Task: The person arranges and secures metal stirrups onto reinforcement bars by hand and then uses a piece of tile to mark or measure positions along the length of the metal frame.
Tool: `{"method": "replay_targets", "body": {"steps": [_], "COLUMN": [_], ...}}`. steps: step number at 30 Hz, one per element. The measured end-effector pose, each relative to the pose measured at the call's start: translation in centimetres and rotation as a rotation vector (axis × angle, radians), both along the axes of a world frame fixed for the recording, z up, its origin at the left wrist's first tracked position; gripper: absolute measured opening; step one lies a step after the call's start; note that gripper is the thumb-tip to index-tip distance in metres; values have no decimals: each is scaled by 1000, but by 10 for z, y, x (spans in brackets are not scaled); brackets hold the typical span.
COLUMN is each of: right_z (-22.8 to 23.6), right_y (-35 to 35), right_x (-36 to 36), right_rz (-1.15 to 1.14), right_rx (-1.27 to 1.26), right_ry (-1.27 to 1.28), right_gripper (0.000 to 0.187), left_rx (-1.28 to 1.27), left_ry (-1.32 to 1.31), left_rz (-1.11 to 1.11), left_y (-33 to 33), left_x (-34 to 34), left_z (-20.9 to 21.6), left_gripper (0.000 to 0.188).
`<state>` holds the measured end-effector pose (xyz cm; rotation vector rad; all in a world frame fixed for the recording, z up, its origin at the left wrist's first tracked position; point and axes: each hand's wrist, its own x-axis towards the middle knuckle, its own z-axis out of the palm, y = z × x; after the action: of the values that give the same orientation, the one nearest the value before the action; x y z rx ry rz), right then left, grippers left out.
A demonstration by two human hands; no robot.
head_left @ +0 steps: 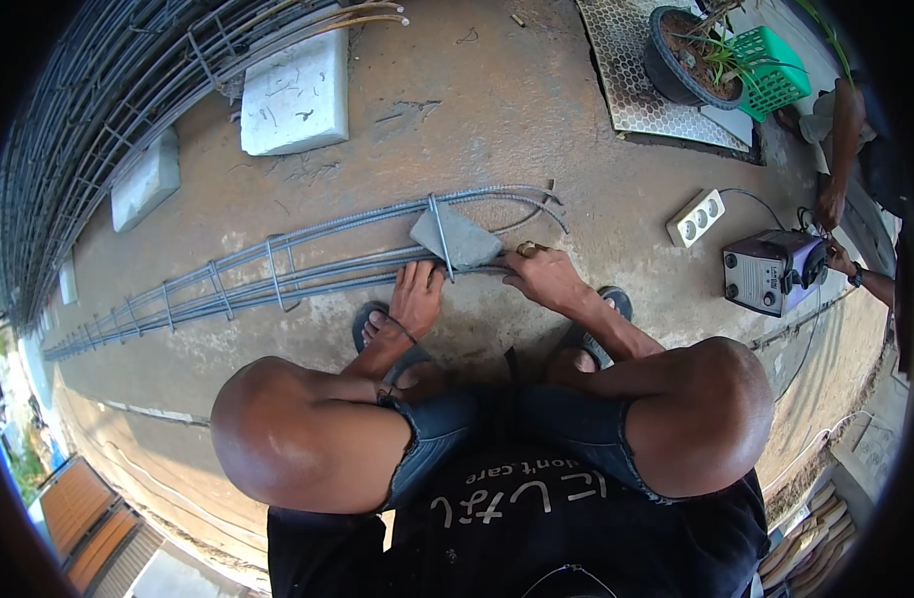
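A long steel rebar cage (248,282) with square stirrups lies on the floor, running from the far left to just in front of my feet. Near its right end a grey stone-like block (455,237) sits inside the last stirrup (440,224), between the upper and lower bars. My left hand (415,299) has its fingers curled over the lower bars, just left of that stirrup. To the right of the block, my right hand (548,279) grips the ends of the lower bars, its fingertips partly hidden. The upper bars' ends (551,199) bend and spread freely.
Many more rebar cages (108,110) are stacked at the upper left on white blocks (295,95). At right stand a white power strip (696,217) and a purple welding machine (771,271), handled by another person's hands (830,209). Beyond are a potted plant (688,60) and a green basket (774,70).
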<state>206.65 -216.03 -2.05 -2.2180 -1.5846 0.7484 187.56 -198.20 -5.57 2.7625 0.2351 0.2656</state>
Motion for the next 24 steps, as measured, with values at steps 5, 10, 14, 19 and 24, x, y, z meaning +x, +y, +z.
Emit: {"method": "replay_targets", "body": {"steps": [5, 10, 14, 19, 24], "right_z": [-13, -21, 8, -4, 6], "right_y": [-7, -2, -7, -19, -15], "right_x": [-14, -19, -4, -4, -2], "right_rz": [86, 87, -75, -167, -191], "right_rx": [-73, 5, 13, 74, 87], "right_ry": [-277, -228, -10, 140, 247], "right_gripper": [16, 14, 17, 24, 26], "left_rx": [240, 263, -29, -376, -594], "left_ry": [82, -47, -35, 216, 545], "left_rz": [-259, -284, -89, -14, 164], "left_y": [10, 19, 17, 20, 24], "left_x": [0, -10, 2, 22, 30], "left_z": [2, 1, 11, 46, 39], "left_gripper": [28, 26, 28, 32, 35]}}
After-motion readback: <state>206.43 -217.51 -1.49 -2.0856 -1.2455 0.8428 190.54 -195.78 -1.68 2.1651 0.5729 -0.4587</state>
